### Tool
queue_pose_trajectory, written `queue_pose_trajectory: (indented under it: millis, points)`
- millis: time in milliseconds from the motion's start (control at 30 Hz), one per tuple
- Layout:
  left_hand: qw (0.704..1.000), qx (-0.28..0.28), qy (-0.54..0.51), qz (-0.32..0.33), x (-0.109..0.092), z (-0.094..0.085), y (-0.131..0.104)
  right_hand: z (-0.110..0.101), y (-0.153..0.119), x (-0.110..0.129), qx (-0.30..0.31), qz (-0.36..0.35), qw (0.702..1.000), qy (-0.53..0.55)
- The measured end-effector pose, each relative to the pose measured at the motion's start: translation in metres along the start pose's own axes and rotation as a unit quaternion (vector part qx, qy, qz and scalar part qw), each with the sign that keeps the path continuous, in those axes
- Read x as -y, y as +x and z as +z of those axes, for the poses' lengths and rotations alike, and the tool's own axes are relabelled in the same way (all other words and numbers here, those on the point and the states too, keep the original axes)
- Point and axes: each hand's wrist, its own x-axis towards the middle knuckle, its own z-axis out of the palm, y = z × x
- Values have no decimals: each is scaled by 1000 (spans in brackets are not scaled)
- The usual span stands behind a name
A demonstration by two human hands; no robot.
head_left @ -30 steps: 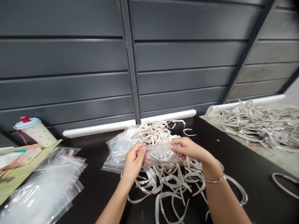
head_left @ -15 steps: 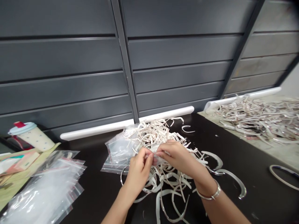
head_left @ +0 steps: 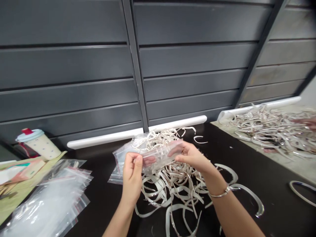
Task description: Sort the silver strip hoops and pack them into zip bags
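Black desk [head_left: 98, 200]: zip-lock bag [head_left: 160, 158] newly spread, seemingly easier to work; left hand [head_left: 132, 171], right hand [head_left: 195, 158] now parted, fingers clamped on its ends.

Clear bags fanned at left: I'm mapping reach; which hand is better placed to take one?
Probably the left hand: it is nearer the fanned bags, with the right hand farther across. Both hands are on the held bag, though.

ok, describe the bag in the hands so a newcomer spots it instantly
On the black table, find the heap of pale curved strips near the centre. Over it, a clear plastic bag is held between the left hand and the right hand. Other clear bags lie on surfaces to the left; only this one is held up.
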Motion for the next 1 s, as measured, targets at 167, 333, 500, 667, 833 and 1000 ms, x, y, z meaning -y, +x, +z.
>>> queue_pose_trajectory:
  millis: [167, 333, 500, 667, 833, 1000]
  points:
    - [999, -30, -41, -11, -15, -1, -1, 25, 1, 4, -80, -2, 996, 37]
    - [985, 165, 29, -37, -18, 2, -8, 28, -11, 8, -277, 3, 944, 178]
    - [965, 218, 79, -118, -12, 9, -18, 30, -13, 5, -273, 41, 935, 223]
    - [984, 106, -28, -142, -4, -5, -3, 24, -12, 6, -280, 38, 942, 184]
    - [970, -186, -76, -139, 18, -67, 52, 11, -17, 13, -288, -15, 941, 177]
    - [936, -321, -39, -140, 42, -156, 100, 6, -26, 22, -277, -52, 947, 155]
